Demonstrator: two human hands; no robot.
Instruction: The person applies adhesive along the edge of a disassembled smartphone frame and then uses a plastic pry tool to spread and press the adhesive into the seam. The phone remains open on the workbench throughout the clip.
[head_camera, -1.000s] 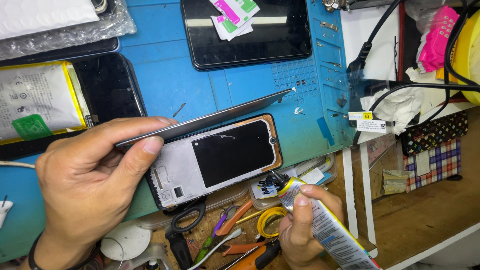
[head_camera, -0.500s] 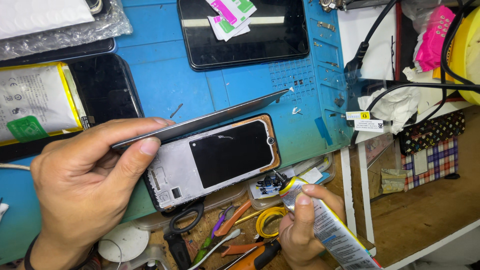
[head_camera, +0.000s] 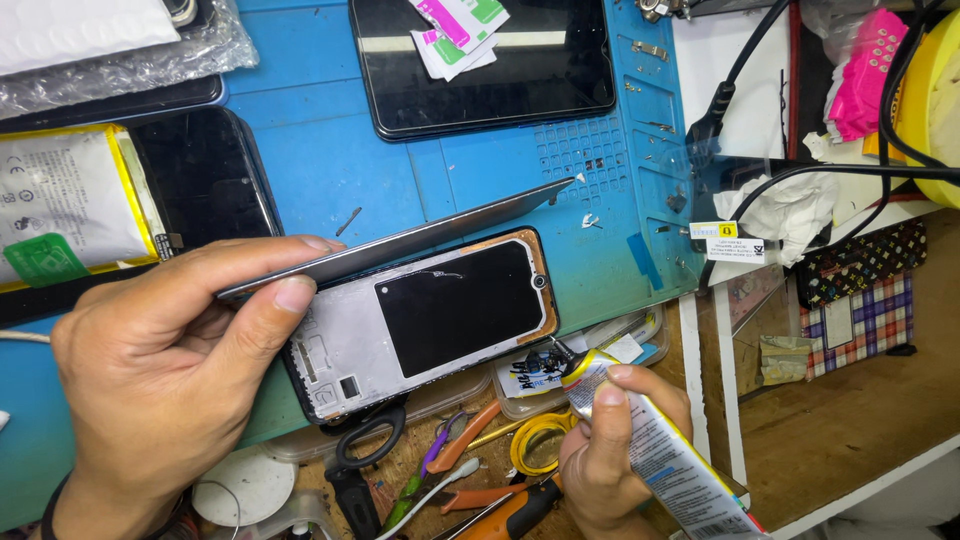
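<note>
A blue work mat (head_camera: 330, 170) runs out of frame above and to the left of the hands. The left hand (head_camera: 170, 370), wrist cut off below, pinches a thin dark screen panel (head_camera: 400, 240) edge-on between thumb and fingers, tilted over the open phone frame (head_camera: 430, 315) lying just right of it. The right hand (head_camera: 620, 450) grips a glue tube (head_camera: 650, 450), nozzle near the frame's corner; the tube's lower end leaves the picture. Scissors (head_camera: 360, 455) below the frame are partly hidden.
</note>
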